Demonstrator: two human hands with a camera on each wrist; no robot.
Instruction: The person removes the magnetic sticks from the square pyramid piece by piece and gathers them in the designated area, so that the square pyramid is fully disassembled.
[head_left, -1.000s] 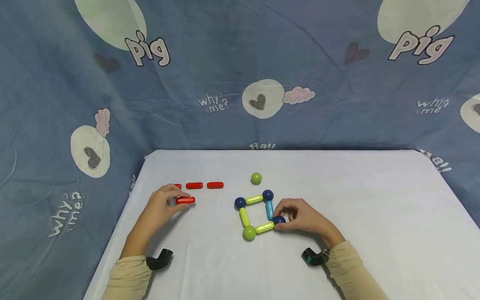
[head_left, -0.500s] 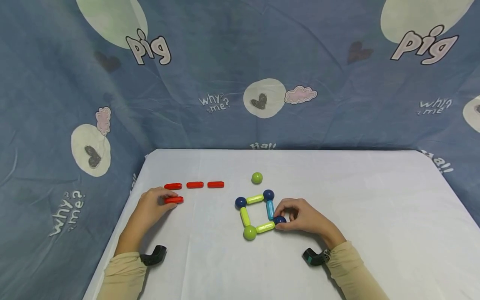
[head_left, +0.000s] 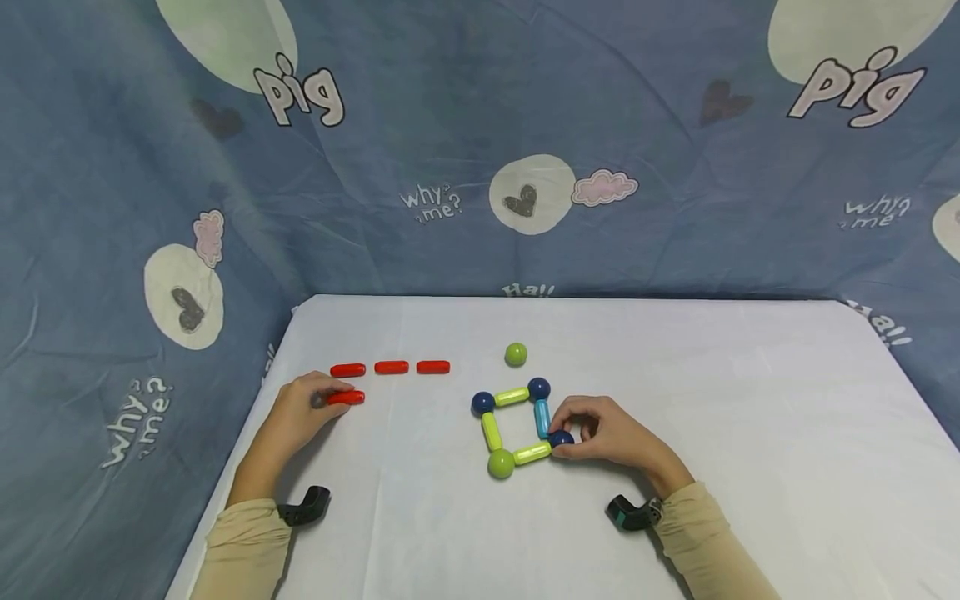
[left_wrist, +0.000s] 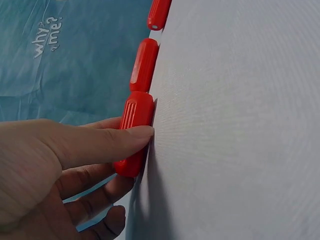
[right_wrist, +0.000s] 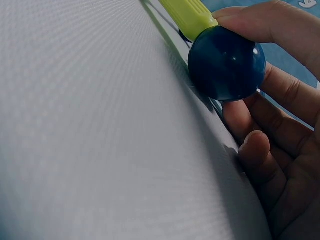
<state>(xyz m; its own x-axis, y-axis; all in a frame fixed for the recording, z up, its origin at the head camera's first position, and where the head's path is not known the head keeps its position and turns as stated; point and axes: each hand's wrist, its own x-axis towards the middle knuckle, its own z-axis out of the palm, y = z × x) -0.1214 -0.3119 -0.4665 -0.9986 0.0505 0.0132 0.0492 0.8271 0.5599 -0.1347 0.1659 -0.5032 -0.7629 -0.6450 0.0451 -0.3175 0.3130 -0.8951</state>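
My left hand (head_left: 303, 410) pinches a red magnetic building rod (head_left: 347, 398) between thumb and fingers, on or just above the white cloth; in the left wrist view the thumb lies across this rod (left_wrist: 135, 110). Just beyond it, three more red rods (head_left: 392, 367) lie in a row. At the middle of the table, a four-sided frame joins lime rods (head_left: 512, 397) and a light blue rod (head_left: 542, 419) by balls. My right hand (head_left: 611, 432) grips its near-right dark blue ball (right_wrist: 227, 62), which touches a lime rod's end in the right wrist view. A green ball (head_left: 501, 463) forms the near-left corner.
A loose green ball (head_left: 516, 354) sits behind the frame. White cloth covers the table (head_left: 750, 375), and a blue printed curtain (head_left: 420, 250) hangs behind and to the left. A black wrist camera (head_left: 306, 506) juts from the left wrist, another (head_left: 632, 513) from the right.
My left hand has carried the red rod to the left, uncovering the leftmost red rod of the row, and then almost stopped. My right hand keeps its hold on the dark blue ball.
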